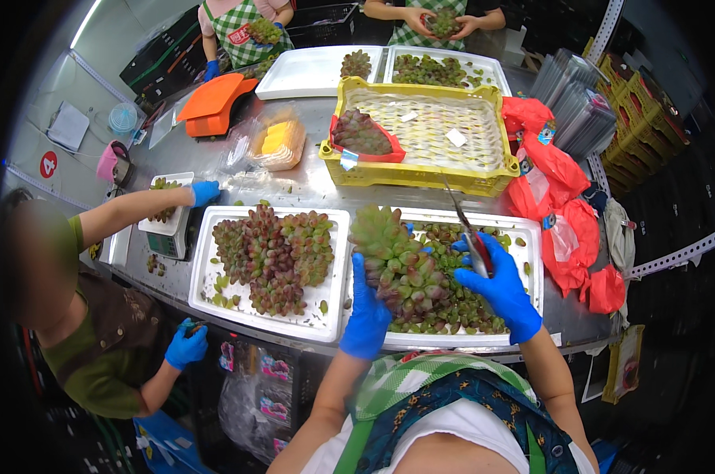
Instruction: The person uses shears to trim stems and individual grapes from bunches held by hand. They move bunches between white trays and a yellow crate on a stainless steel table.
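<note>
My blue-gloved left hand (pixel 365 314) holds up a large bunch of green and reddish grapes (pixel 405 272), its fingers partly hidden behind the fruit. In my blue-gloved right hand (pixel 501 288) is a pair of scissors (pixel 476 246), with the blades pointing up and away from me. Both hands are above a white foam tray (pixel 536 265) strewn with loose grapes (pixel 476 316). To its left, a second white tray (pixel 316 322) carries several dark red and green bunches (pixel 270 253) side by side, with a few loose grapes near its edges.
Beyond the trays stands a yellow crate (pixel 420 180) with a red-wrapped bunch (pixel 361 133) in it. Red bags (pixel 563 237) lie at the right edge. A co-worker's glove (pixel 205 193) is beside a bunch on a scale (pixel 167 243). Clear containers (pixel 278 154) and an orange stand (pixel 215 99) sit farther back.
</note>
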`<state>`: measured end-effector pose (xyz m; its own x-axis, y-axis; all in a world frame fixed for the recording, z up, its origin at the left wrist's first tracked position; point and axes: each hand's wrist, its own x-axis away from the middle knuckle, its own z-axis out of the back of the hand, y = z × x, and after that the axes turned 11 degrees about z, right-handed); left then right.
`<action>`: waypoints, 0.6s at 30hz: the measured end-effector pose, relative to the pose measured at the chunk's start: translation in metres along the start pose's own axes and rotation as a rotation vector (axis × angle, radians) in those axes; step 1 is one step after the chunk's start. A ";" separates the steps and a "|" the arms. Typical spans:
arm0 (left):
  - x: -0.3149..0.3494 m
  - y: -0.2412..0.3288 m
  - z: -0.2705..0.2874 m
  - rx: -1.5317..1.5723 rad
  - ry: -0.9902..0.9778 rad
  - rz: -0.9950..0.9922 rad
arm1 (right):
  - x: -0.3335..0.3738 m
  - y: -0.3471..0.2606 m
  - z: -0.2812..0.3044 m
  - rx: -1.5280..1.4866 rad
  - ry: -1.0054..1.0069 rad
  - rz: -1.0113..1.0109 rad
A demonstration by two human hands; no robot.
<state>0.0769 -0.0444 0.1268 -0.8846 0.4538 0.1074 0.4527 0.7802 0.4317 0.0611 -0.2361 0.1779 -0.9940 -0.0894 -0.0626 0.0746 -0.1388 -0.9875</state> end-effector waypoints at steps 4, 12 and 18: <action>0.008 0.009 0.007 -0.075 0.256 0.007 | 0.013 -0.002 0.014 0.101 -0.012 0.010; -0.007 -0.001 0.043 -0.073 0.441 -0.089 | 0.031 0.005 0.001 0.243 0.021 0.097; -0.003 -0.011 0.017 -0.115 0.527 -0.147 | 0.016 -0.021 -0.036 0.590 0.002 0.458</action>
<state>0.0760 -0.0472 0.1067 -0.8870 0.0440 0.4597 0.3317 0.7533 0.5679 0.0410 -0.1995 0.1924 -0.8535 -0.2640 -0.4493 0.5108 -0.5946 -0.6209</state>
